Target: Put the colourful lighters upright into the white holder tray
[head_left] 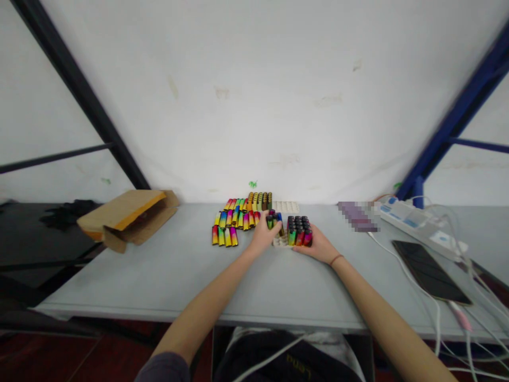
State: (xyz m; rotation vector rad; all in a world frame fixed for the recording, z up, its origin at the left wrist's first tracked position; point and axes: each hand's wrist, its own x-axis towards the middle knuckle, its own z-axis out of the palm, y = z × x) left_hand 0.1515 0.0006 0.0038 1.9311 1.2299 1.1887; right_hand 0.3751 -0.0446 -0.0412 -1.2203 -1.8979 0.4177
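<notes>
My left hand (264, 233) is closed round a few rainbow-coloured lighters (273, 218) held just above the left part of a white tray (279, 242). Several upright lighters (299, 230) with black tops fill the tray's right part. My right hand (318, 245) grips the tray's near right side, fingers pressed against it. A loose heap of lighters (234, 220) lies flat on the grey table (178, 270) to the left. Another row of lighters (260, 200) stands behind, beside a second white tray (285, 206) near the wall.
An open cardboard box (127, 217) lies at the table's left end. On the right are a purple blurred object (358, 216), a white power strip (413, 223) with cables, and a dark phone (429, 270). Blue and black frame posts flank the white wall.
</notes>
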